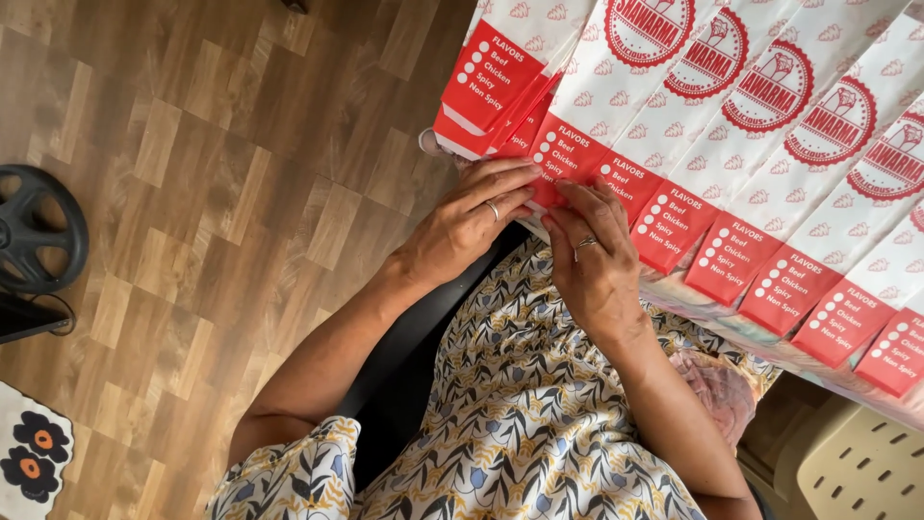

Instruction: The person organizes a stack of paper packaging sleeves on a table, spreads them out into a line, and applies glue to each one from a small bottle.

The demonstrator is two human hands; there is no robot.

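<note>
A row of white and red paper food bags (pixel 760 173) lies overlapped along a table edge, each with a red end flap. My left hand (pixel 472 217) and my right hand (pixel 592 255) meet at the red flap of one bag (pixel 568 159) near the row's left end, fingers pinching and pressing its folded edge. Both hands wear a ring. A small stack of the same bags (pixel 500 82) sits just beyond my left hand. My lap in a patterned dress (pixel 520 414) is below the hands.
Wood-pattern floor (pixel 231 193) fills the left side. A black round fan-like object (pixel 34 231) stands at the far left, with a flowered mat (pixel 29 453) in the bottom left corner. A beige plastic chair (pixel 847 462) is at bottom right.
</note>
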